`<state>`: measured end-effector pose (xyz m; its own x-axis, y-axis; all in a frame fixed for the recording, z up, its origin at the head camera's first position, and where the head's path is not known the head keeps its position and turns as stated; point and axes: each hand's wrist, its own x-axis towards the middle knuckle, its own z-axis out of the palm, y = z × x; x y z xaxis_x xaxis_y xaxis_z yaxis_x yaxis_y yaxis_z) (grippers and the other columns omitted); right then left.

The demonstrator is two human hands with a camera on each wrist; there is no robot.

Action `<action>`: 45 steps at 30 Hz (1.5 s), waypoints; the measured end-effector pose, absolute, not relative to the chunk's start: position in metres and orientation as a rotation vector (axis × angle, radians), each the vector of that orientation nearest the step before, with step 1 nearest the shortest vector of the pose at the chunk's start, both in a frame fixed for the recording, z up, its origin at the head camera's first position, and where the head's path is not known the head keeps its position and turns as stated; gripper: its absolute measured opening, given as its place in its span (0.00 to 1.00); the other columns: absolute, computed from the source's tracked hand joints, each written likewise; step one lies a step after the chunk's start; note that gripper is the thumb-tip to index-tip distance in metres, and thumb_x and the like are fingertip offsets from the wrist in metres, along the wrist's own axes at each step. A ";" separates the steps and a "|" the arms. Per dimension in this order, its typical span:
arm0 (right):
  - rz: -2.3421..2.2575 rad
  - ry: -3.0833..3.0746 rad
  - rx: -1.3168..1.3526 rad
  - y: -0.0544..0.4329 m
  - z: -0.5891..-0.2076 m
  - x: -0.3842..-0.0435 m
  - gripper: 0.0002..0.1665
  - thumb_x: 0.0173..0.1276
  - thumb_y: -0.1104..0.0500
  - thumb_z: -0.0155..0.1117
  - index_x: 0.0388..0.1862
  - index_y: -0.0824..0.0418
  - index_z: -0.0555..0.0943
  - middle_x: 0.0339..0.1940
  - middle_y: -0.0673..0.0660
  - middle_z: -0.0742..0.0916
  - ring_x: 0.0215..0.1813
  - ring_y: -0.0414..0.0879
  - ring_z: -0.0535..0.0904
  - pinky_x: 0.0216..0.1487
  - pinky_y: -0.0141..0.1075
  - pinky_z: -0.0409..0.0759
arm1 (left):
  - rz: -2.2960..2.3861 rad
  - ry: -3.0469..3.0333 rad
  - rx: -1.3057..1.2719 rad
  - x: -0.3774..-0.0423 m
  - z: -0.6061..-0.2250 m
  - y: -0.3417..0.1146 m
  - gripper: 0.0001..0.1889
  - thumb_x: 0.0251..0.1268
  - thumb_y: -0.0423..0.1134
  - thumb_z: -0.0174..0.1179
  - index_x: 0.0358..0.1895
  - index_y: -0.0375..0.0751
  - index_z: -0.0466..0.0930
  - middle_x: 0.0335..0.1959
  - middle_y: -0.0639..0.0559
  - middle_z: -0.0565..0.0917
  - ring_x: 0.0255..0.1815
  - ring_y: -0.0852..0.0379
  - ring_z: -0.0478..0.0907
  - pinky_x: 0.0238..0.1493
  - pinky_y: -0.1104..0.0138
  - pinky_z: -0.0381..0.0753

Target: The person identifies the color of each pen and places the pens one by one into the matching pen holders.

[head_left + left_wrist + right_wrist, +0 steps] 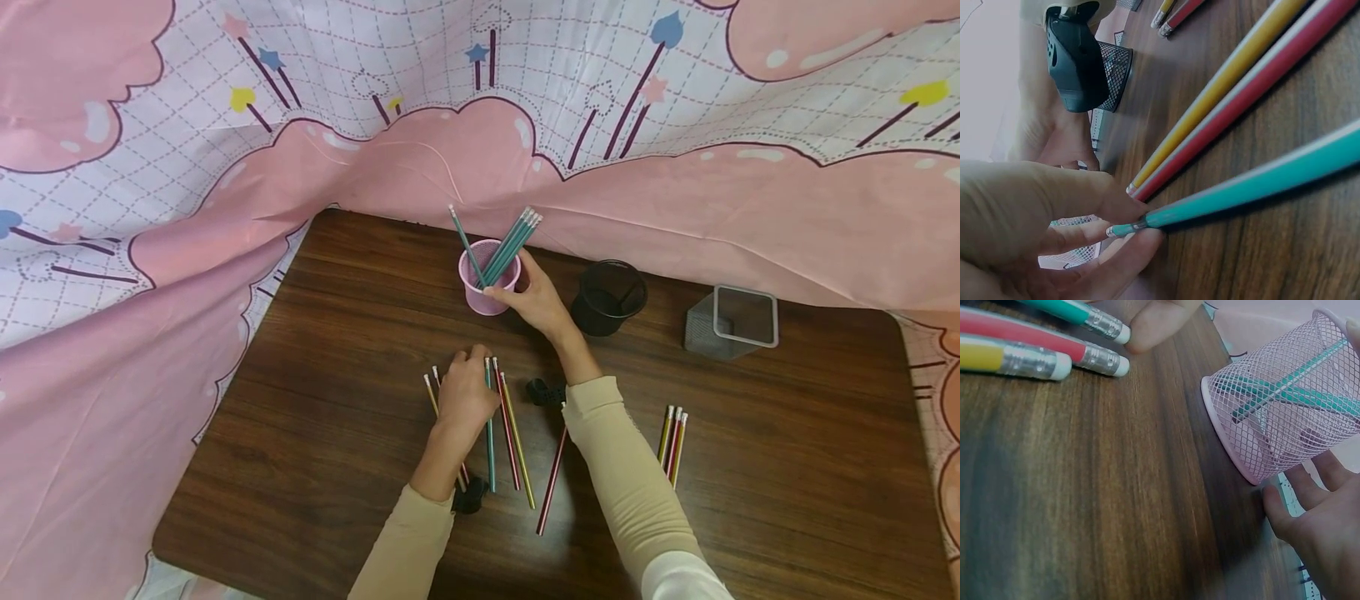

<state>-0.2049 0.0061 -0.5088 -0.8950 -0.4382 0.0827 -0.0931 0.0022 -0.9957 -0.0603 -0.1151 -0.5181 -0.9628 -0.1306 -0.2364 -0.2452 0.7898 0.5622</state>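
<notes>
At the back of the table, my right hand holds a pink mesh pencil cup, thumb at its near rim and fingers round its far side. Several teal pencils with white erasers lean inside the cup. Nearer me, my left hand pinches a loose teal pencil near its eraser end, thumb on one side and a finger on the other. Just right of that pencil lie a red pencil and a yellow pencil. More pencils lie partly hidden under the left hand and wrist.
Right of the pink cup stand a black mesh cup and a silver square mesh holder. A red striped pencil lies beside the right sleeve. Three pencils lie farther right. A patterned cloth hangs behind the wooden table.
</notes>
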 end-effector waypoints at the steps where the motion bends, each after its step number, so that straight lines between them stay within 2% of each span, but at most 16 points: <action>1: -1.981 2.025 -0.554 0.006 -0.509 -0.205 0.45 0.58 0.66 0.75 0.72 0.66 0.65 0.62 0.69 0.77 0.64 0.64 0.73 0.64 0.60 0.70 | 0.921 2.799 -0.299 -0.060 -0.518 -0.116 0.34 0.42 0.25 0.75 0.58 0.42 0.76 0.45 0.39 0.79 0.35 0.41 0.82 0.33 0.53 0.83; 9: -1.977 2.023 -0.573 0.006 -0.509 -0.206 0.44 0.60 0.66 0.74 0.73 0.66 0.64 0.61 0.70 0.77 0.62 0.66 0.74 0.63 0.60 0.71 | 1.096 2.818 -0.319 -0.061 -0.515 -0.121 0.33 0.42 0.25 0.75 0.57 0.44 0.76 0.38 0.43 0.85 0.37 0.44 0.83 0.36 0.54 0.83; 20: -1.948 2.029 -0.542 0.006 -0.511 -0.205 0.45 0.60 0.63 0.75 0.73 0.64 0.64 0.61 0.67 0.78 0.63 0.64 0.74 0.63 0.56 0.72 | 1.374 2.783 -0.349 -0.065 -0.508 -0.129 0.34 0.48 0.24 0.72 0.62 0.47 0.75 0.40 0.46 0.85 0.36 0.53 0.85 0.35 0.62 0.85; 24: -1.966 2.015 -0.550 0.005 -0.511 -0.206 0.44 0.60 0.64 0.74 0.73 0.65 0.65 0.60 0.68 0.79 0.62 0.65 0.75 0.62 0.54 0.73 | 1.427 2.797 -0.346 -0.067 -0.505 -0.132 0.34 0.49 0.25 0.72 0.63 0.49 0.75 0.43 0.47 0.85 0.37 0.54 0.85 0.33 0.63 0.85; 28: -1.976 2.005 -0.542 0.005 -0.511 -0.207 0.44 0.60 0.65 0.74 0.73 0.64 0.65 0.60 0.68 0.79 0.61 0.65 0.75 0.60 0.52 0.74 | 1.498 2.846 -0.321 -0.070 -0.502 -0.137 0.34 0.50 0.24 0.71 0.63 0.48 0.74 0.44 0.46 0.85 0.37 0.53 0.85 0.33 0.64 0.85; 33: -1.966 2.017 -0.550 0.006 -0.510 -0.206 0.44 0.60 0.64 0.74 0.73 0.63 0.65 0.60 0.70 0.78 0.60 0.66 0.75 0.59 0.55 0.75 | 1.648 2.857 -0.322 -0.073 -0.494 -0.145 0.33 0.51 0.22 0.68 0.63 0.43 0.74 0.44 0.43 0.84 0.37 0.51 0.86 0.33 0.64 0.85; 39: -1.964 2.036 -0.578 0.006 -0.507 -0.205 0.42 0.61 0.65 0.74 0.72 0.67 0.65 0.60 0.72 0.78 0.60 0.68 0.75 0.59 0.58 0.74 | 1.782 2.872 -0.377 -0.081 -0.486 -0.154 0.32 0.52 0.24 0.68 0.63 0.46 0.74 0.44 0.46 0.84 0.39 0.51 0.85 0.34 0.64 0.85; 45: -1.960 2.049 -0.589 0.006 -0.507 -0.204 0.42 0.61 0.65 0.73 0.71 0.67 0.65 0.59 0.72 0.79 0.59 0.68 0.76 0.59 0.57 0.74 | 1.874 2.931 -0.351 -0.093 -0.474 -0.164 0.31 0.55 0.24 0.68 0.64 0.44 0.75 0.45 0.44 0.84 0.40 0.48 0.86 0.33 0.64 0.86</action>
<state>-0.2043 0.0058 -0.5073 -0.8887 -0.4477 0.0991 -0.1189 0.0163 -0.9928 -0.0925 -0.1640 -0.4736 -0.9181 -0.3494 0.1873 0.0233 0.4240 0.9054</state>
